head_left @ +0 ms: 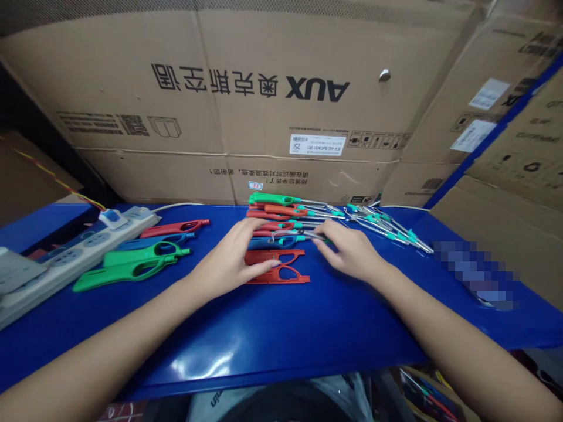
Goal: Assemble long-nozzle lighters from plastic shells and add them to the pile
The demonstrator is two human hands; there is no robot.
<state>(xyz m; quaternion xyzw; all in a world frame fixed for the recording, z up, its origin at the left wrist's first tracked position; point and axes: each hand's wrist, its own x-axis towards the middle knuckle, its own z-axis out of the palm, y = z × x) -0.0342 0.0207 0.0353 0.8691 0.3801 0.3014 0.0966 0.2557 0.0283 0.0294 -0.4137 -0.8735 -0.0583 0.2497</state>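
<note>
Splaying flat, left hand (229,261) covers two red handles (288,268); right hand (349,249), unclenched, touches pile (285,211).

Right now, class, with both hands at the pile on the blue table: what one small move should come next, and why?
Probably close the right hand on the teal-tipped metal rod that its fingertips touch, then draw it toward the red handle shell. The left hand lies flat and open on that shell, steadying it at the near edge of the pile.
</note>
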